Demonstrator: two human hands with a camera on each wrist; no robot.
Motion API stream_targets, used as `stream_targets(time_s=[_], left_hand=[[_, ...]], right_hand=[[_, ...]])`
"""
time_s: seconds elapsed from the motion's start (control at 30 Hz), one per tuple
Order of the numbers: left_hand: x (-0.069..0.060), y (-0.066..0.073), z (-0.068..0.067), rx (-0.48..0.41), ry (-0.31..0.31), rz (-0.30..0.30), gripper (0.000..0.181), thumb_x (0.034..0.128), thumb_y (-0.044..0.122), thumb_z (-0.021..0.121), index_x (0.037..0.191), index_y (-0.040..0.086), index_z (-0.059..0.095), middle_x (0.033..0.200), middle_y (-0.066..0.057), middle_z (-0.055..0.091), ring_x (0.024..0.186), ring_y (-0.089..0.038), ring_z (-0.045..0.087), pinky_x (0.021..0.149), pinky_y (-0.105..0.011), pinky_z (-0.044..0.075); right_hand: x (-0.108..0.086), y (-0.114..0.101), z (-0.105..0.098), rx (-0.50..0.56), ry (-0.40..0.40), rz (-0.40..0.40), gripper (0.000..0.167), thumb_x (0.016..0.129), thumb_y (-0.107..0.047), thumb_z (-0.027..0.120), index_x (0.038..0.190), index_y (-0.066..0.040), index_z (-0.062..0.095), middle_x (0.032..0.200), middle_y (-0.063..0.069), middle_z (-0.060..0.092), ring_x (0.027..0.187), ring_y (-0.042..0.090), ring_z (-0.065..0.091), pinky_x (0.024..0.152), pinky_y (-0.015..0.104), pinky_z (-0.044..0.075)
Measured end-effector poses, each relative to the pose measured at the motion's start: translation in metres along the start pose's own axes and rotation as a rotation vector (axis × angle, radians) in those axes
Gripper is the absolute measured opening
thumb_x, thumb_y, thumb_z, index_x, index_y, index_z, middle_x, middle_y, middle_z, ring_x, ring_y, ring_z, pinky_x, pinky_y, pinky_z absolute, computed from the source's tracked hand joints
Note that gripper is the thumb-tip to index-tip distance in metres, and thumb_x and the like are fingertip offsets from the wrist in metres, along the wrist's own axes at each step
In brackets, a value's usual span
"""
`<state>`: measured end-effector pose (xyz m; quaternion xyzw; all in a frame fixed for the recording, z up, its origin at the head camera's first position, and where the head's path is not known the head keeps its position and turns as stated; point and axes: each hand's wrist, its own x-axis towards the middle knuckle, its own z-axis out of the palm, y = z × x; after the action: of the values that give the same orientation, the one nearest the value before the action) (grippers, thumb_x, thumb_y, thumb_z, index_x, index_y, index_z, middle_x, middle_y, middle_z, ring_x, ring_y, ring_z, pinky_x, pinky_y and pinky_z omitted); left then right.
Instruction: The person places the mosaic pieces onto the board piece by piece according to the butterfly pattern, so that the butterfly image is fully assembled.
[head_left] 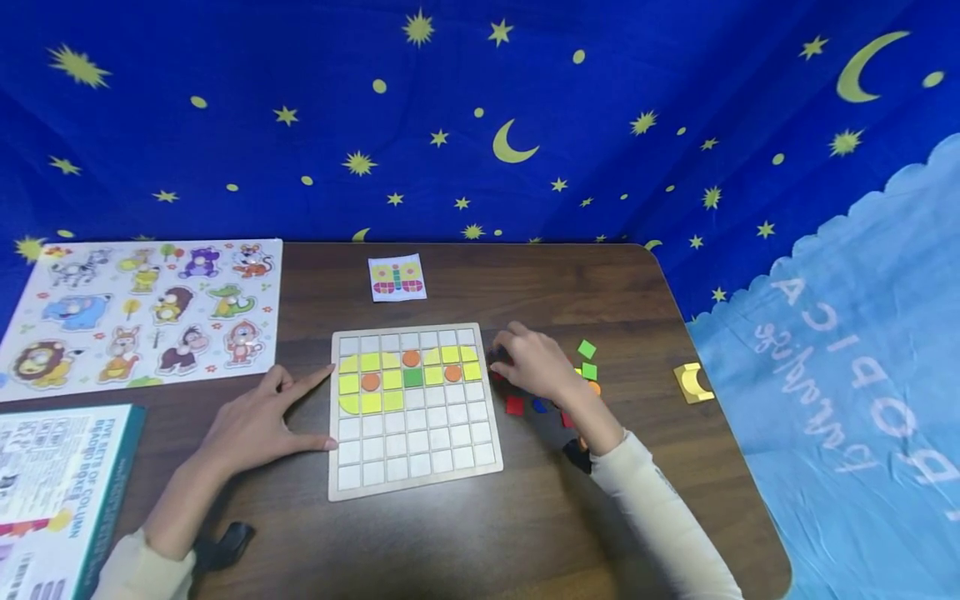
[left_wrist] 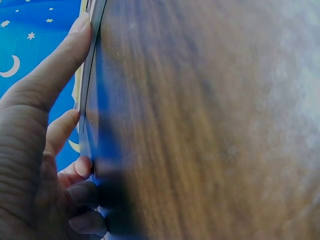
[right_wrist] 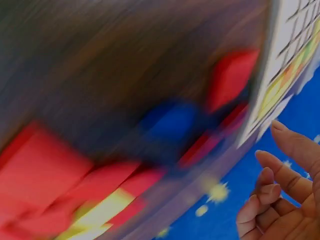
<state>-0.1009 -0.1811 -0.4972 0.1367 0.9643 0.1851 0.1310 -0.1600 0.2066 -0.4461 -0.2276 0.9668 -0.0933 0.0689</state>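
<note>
A pale square grid board (head_left: 420, 437) lies on the table, its upper rows partly filled with yellow tiles (head_left: 371, 403), orange round tiles (head_left: 411, 358) and a green square (head_left: 413, 377). My left hand (head_left: 251, 425) touches the board's left edge with thumb and index finger spread. Just off its right edge, my right hand (head_left: 536, 362) hovers by the loose tiles, partly covering them. Among these are a red square (head_left: 513, 406), a blue tile (head_left: 540, 406) and a green square (head_left: 588, 348). The right wrist view shows thumb and fingers apart (right_wrist: 287, 205), with nothing visible between them.
A butterfly pattern card (head_left: 397, 278) lies beyond the board. To the left are an animal puzzle board (head_left: 142, 312) and a box (head_left: 63, 500). A yellow block with a crescent (head_left: 694, 382) sits near the right table edge. A blue starry curtain (head_left: 300, 100) hangs behind.
</note>
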Motion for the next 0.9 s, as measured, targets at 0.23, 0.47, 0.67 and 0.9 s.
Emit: stream_targets(time_s=[0.23,0.47,0.67,0.9], left_hand=[[0.000,-0.001,0.001,0.004,0.005,0.001,0.111,0.0631,0.087,0.065,0.155,0.033,0.035,0.099,-0.004,0.036,0.063,-0.015,0.034,0.050,-0.030,0.026],[0.000,0.000,0.001,0.004,0.015,0.003,0.110,0.0630,0.087,0.065,0.154,0.033,0.035,0.098,-0.004,0.035,0.062,-0.015,0.034,0.050,-0.030,0.026],[-0.001,0.000,0.000,-0.004,0.017,0.008,0.109,0.0639,0.086,0.065,0.154,0.033,0.035,0.098,-0.004,0.035,0.061,-0.015,0.032,0.050,-0.030,0.025],[-0.001,0.000,0.000,-0.005,0.018,0.012,0.109,0.0637,0.086,0.066,0.154,0.034,0.035,0.099,-0.003,0.035,0.060,-0.015,0.031,0.049,-0.030,0.025]], right_hand=[[-0.013,0.059,-0.013,0.062,0.008,0.164,0.034,0.086,-0.019,0.078,0.111,0.002,0.068,0.097,0.013,0.062,0.079,0.022,0.057,0.070,0.039,0.049],[-0.032,0.101,-0.015,0.068,-0.034,0.312,0.038,0.087,-0.019,0.076,0.116,0.004,0.065,0.101,0.017,0.062,0.084,0.027,0.059,0.073,0.044,0.049],[-0.043,0.119,-0.013,0.052,-0.036,0.352,0.038,0.087,-0.017,0.076,0.116,0.006,0.066,0.118,0.025,0.061,0.100,0.037,0.063,0.086,0.055,0.050],[-0.044,0.128,-0.010,0.054,-0.047,0.372,0.024,0.087,-0.016,0.075,0.099,0.005,0.072,0.110,0.023,0.065,0.095,0.036,0.064,0.083,0.053,0.051]])
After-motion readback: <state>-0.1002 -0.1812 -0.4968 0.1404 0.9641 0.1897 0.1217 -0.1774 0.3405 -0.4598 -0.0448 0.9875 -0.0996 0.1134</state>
